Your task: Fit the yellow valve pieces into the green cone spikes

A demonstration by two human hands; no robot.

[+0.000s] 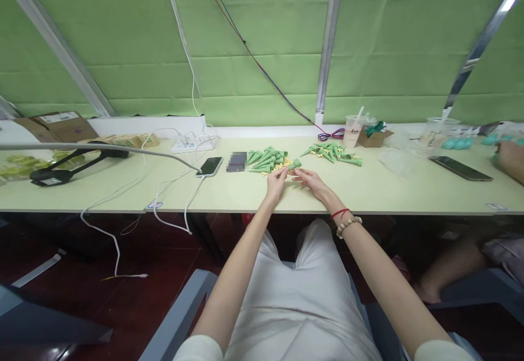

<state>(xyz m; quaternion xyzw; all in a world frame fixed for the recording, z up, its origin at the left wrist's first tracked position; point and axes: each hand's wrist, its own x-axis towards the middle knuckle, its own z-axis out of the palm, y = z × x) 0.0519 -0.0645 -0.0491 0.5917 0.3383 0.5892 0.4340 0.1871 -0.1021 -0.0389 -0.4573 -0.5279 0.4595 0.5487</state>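
Note:
My left hand (277, 184) is closed in a pinch at a small green cone-shaped piece (295, 164), whose wider end points up and to the right. Close beside it, my right hand (314, 182) has its fingers stretched toward the piece and slightly apart; whether they touch it is hard to make out. Just behind my hands lies a pile of green cones (268, 157) with small yellow pieces (287, 161) among them. A second heap of green cones (331, 151) is farther right on the table (229, 194).
A charging phone (209, 167) and a pixelated dark rectangle (236, 162) lie left of the pile. Cables run to a power strip (194, 142). At right are a plastic cup (352, 130), a small cardboard box (374, 137), another phone (462, 168) and another person's hand (511, 159).

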